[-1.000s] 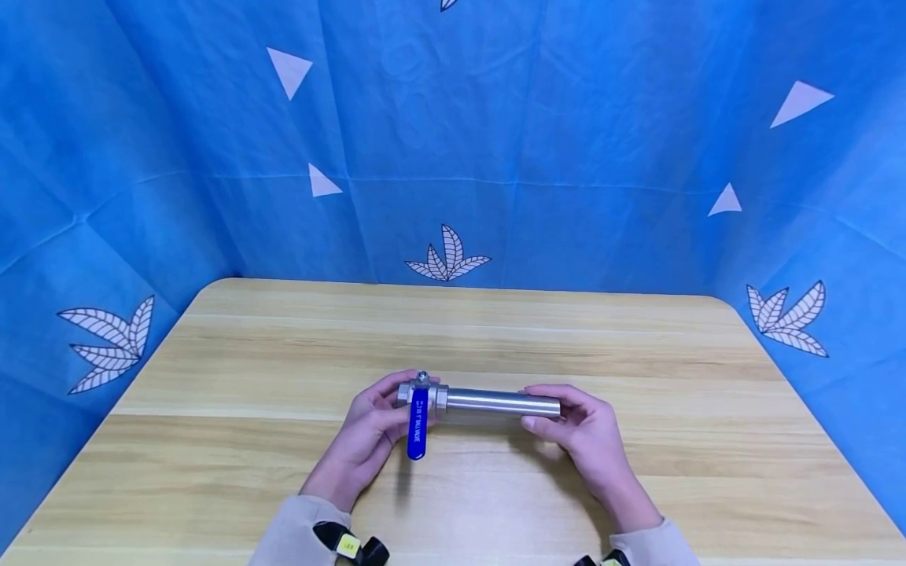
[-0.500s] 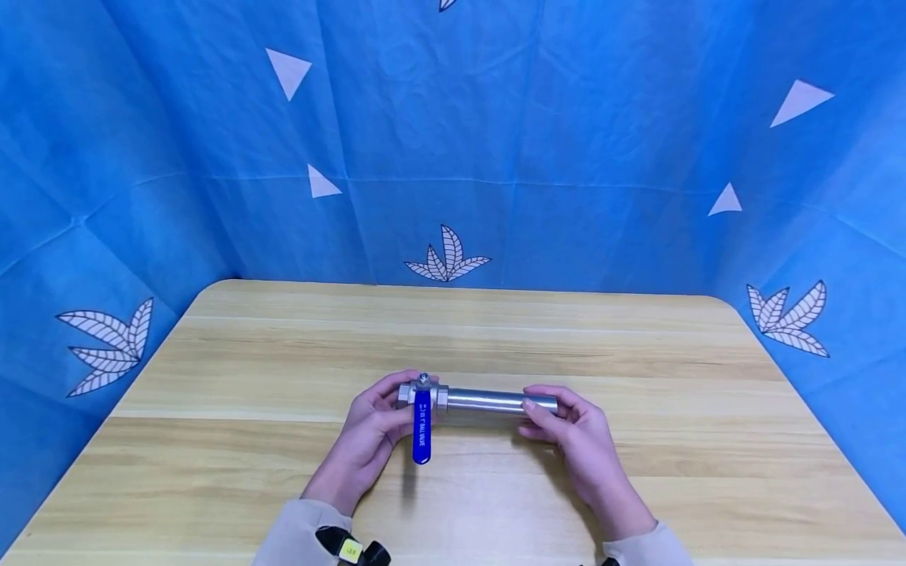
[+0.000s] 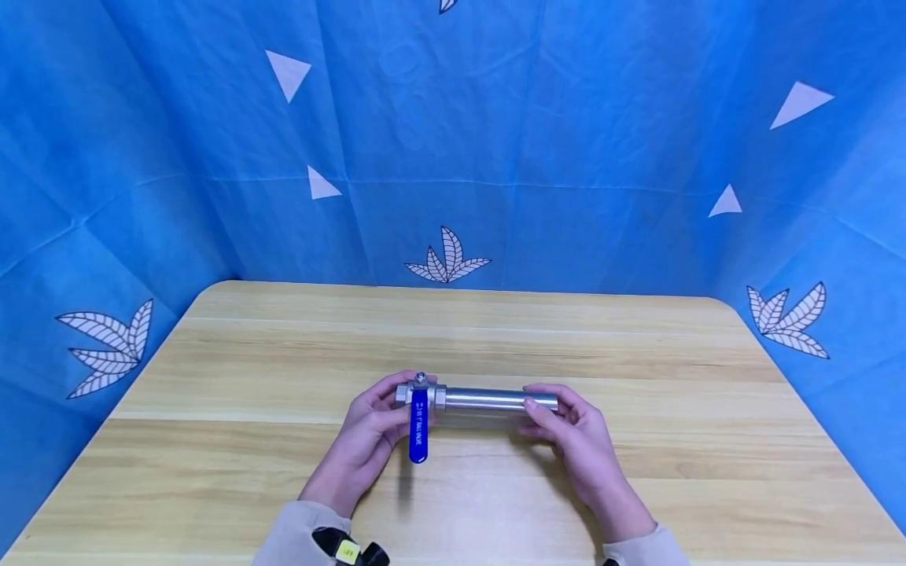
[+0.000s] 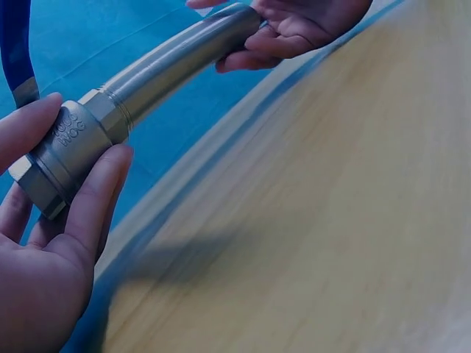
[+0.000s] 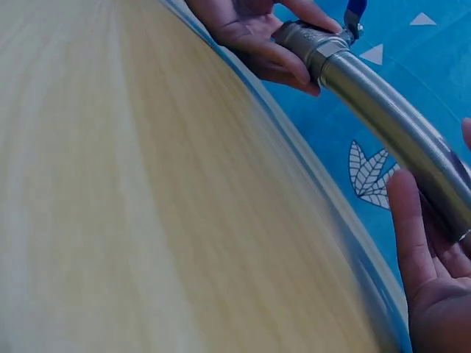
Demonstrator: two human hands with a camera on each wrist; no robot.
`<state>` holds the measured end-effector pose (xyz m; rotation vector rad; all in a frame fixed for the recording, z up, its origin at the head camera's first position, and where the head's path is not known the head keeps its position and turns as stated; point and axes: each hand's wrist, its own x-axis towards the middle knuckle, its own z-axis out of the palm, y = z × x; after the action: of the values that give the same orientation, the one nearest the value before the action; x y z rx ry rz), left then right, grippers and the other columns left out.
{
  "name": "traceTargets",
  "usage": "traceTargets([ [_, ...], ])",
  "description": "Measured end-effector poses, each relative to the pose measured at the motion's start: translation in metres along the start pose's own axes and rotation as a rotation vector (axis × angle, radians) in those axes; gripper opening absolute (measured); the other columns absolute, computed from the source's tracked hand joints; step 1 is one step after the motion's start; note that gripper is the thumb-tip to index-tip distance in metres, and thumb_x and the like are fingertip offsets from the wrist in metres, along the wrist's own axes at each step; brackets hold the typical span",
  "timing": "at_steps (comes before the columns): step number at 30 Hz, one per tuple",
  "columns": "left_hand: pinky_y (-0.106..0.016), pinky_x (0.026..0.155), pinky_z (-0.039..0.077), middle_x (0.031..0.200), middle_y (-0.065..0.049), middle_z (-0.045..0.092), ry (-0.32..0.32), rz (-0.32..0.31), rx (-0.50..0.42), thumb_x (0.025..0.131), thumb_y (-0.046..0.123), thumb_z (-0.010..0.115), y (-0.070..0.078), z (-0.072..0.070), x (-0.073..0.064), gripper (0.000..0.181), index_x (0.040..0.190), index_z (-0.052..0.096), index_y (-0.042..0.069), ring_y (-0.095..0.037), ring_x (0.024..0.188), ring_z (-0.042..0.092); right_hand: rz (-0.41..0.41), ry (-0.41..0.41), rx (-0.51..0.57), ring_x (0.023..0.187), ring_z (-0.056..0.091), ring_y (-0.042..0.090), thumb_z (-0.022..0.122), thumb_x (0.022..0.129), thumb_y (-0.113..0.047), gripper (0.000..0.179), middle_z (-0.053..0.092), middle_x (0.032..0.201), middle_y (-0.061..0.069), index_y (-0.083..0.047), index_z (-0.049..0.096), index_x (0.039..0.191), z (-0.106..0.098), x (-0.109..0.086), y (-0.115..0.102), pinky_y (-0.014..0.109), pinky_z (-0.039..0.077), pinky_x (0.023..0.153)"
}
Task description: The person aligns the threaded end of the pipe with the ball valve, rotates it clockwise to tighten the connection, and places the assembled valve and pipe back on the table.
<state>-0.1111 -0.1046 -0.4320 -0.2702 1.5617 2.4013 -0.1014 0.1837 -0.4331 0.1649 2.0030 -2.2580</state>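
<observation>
My left hand [image 3: 362, 440] grips the steel body of a ball valve [image 3: 433, 395], thumb on the near side and fingers round the back. The valve's blue lever [image 3: 419, 432], lettered in white, points toward me. A smooth metal pipe [image 3: 488, 399] extends from the valve's right end, with a band of thread showing at the joint in the left wrist view. My right hand [image 3: 586, 444] pinches the pipe's free end between thumb and fingers. Valve and pipe are held level above the table, and their shadow falls on the wood below.
The pale wooden table [image 3: 453, 330] has rounded far corners. A blue cloth [image 3: 453, 118] with white triangles and leaf prints hangs behind it and down both sides. A black strap with a small device [image 3: 350, 548] is on the left sleeve.
My right thumb has moved from below the pipe's end up onto its near side, and that hand has shifted slightly left. The left hand keeps its grip; the lever sways only slightly.
</observation>
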Motion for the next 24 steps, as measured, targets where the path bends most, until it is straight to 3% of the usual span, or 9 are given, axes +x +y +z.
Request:
traceTargets([
  [4,-0.035,0.096,0.065,0.140,-0.006,0.074,0.006,-0.010,-0.010,0.091,-0.008,0.071,0.000,0.000,-0.001,0.050,0.138,0.063,0.006,-0.022,0.117,0.076,-0.044,0.041,0.030,0.105,0.077,0.017,0.074,0.096,0.000,0.043,0.078,0.116,0.002,0.006,0.062,0.137,0.002,-0.003,-0.001,0.037,0.067,0.093],
  [12,-0.034,0.091,0.066,0.136,-0.007,0.076,0.040,0.033,-0.036,0.088,-0.012,0.068,-0.004,0.002,-0.005,0.049,0.134,0.066,0.007,-0.021,0.115,0.075,-0.064,0.133,0.135,0.102,0.076,0.017,0.076,0.094,0.005,0.041,0.075,0.123,0.007,0.007,0.065,0.133,0.015,-0.006,-0.001,0.037,0.068,0.091],
  [18,-0.031,0.089,0.066,0.139,-0.007,0.074,0.026,0.055,-0.027,0.090,-0.010,0.070,-0.004,0.002,-0.007,0.055,0.141,0.063,0.007,-0.021,0.114,0.076,-0.079,0.096,0.172,0.107,0.077,0.016,0.074,0.089,0.014,0.050,0.074,0.127,0.007,0.006,0.063,0.137,0.012,-0.010,0.000,0.036,0.066,0.096],
  [24,-0.032,0.092,0.067,0.134,-0.009,0.075,0.045,0.077,-0.043,0.088,-0.013,0.068,-0.002,-0.001,-0.008,0.058,0.144,0.059,0.002,-0.020,0.108,0.076,-0.093,0.052,0.194,0.105,0.078,0.016,0.075,0.088,0.014,0.046,0.075,0.123,0.005,0.001,0.069,0.131,0.014,-0.010,0.002,0.036,0.066,0.096],
])
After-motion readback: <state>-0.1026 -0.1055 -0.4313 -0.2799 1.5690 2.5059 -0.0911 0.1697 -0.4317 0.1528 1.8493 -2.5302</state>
